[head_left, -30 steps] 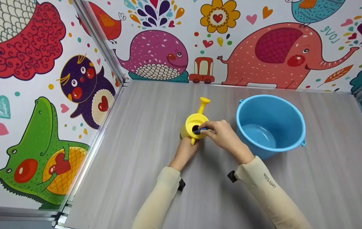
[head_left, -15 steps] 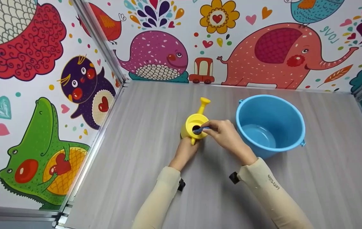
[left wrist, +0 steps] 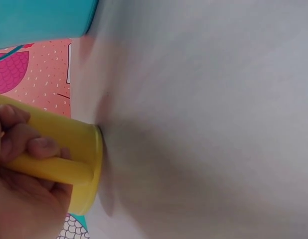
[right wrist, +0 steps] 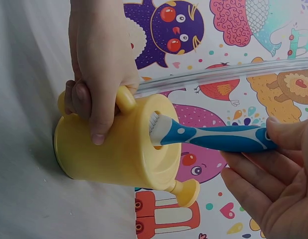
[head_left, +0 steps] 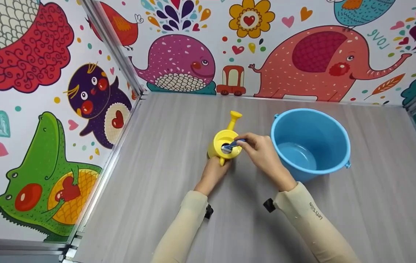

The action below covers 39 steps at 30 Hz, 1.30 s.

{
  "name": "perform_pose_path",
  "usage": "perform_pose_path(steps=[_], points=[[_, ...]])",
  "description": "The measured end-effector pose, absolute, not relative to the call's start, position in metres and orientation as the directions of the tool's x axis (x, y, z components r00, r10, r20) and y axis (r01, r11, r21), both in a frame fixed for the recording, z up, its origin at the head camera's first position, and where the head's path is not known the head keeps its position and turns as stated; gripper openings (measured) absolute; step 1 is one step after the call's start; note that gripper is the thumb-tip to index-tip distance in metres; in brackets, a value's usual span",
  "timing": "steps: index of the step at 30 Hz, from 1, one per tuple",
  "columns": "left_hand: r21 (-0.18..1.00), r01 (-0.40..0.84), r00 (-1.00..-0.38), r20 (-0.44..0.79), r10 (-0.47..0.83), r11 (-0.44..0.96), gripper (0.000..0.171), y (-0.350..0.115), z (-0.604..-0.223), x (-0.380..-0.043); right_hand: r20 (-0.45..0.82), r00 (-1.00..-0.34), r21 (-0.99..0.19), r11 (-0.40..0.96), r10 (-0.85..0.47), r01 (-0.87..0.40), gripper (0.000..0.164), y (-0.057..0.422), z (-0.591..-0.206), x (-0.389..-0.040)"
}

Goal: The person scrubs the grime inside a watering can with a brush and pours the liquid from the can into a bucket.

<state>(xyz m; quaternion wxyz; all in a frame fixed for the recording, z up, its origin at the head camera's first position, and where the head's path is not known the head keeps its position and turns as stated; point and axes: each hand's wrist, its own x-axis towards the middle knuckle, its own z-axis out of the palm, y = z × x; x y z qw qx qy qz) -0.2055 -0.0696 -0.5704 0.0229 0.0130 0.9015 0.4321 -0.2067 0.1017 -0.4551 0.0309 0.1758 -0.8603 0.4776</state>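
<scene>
Where the left wall panel (head_left: pixel 114 124) stands at the side, it carries a printed green crocodile and a purple penguin, and the grey wood-grain tabletop (head_left: pixel 149 175) begins beside it. Next comes the person's left hand (head_left: pixel 213 173), below a cream sleeve (head_left: pixel 184 226), its fingers curled round the handle of a yellow toy watering can (right wrist: pixel 109 152). The can is roughly upright at the tabletop, its spout directed towards the rear wall; whether its base lies flat I cannot tell. At the round opening in its top sits the white-bristled head of a blue-and-white brush (right wrist: pixel 219 138), tilted, the handle rising to the right. There the right hand (head_left: pixel 261 149) pinches the handle's end between thumb and fingers, the other fingers loosely extended. Farthest right, near that hand, a sky-blue bucket (head_left: pixel 308 131) stands upright, in front of the rear wall's printed elephant.
</scene>
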Motion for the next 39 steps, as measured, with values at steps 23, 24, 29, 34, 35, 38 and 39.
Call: perform_pose_path(steps=[23,24,29,34,35,38,39], points=[[0.820,-0.002,-1.000,-0.020,0.025,0.572,0.014,-0.071,-0.573,-0.203,0.202,-0.943,-0.829,0.467,-0.266,-0.309,0.020,0.093,-0.478,-0.206],[0.818,0.002,-1.000,-0.016,0.027,0.575,0.016,-0.071,-0.573,-0.203,0.198,-0.943,-0.827,0.470,-0.269,-0.308,0.020,0.092,-0.479,-0.206],[0.810,0.015,-0.999,-0.005,0.033,0.586,0.027,-0.071,-0.573,-0.203,0.172,-0.947,-0.833,0.474,-0.271,-0.287,0.020,0.092,-0.482,-0.206],[0.817,0.008,-0.999,-0.014,0.035,0.577,0.022,-0.071,-0.574,-0.204,0.140,-0.952,-0.853,0.456,-0.271,-0.255,0.021,0.093,-0.482,-0.207],[0.818,0.008,-0.999,-0.016,0.037,0.575,0.020,-0.071,-0.574,-0.204,0.135,-0.953,-0.858,0.449,-0.271,-0.249,0.021,0.093,-0.482,-0.207],[0.820,0.012,-0.999,-0.016,0.044,0.572,0.017,-0.071,-0.574,-0.204,0.123,-0.956,-0.876,0.424,-0.267,-0.231,0.021,0.095,-0.483,-0.206],[0.818,0.013,-0.999,-0.015,0.045,0.575,0.017,-0.071,-0.573,-0.204,0.116,-0.958,-0.883,0.414,-0.261,-0.220,0.021,0.095,-0.483,-0.205]])
